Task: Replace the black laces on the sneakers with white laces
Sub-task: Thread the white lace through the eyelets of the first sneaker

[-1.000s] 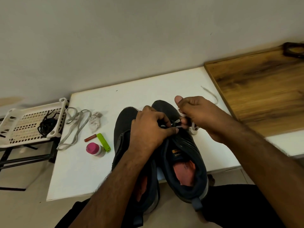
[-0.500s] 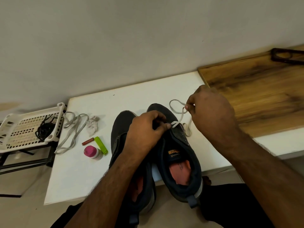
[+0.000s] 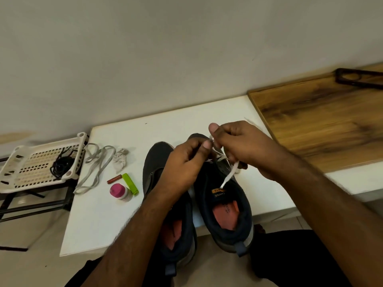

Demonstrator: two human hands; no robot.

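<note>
Smooth white table (image 3: pixel 165 125) | dark sneaker (image 3: pixel 228 204) | both hands (image 3: pixel 184 168) pinch flat white lace (image 3: pixel 229 177)

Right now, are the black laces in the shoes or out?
Out. The black laces lie bunched in the white basket, away from the sneakers.

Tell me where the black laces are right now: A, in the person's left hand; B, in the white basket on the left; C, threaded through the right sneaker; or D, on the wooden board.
B: the black laces lie bundled in the white basket left of the table, while both hands work a white lace over the right sneaker.
</note>
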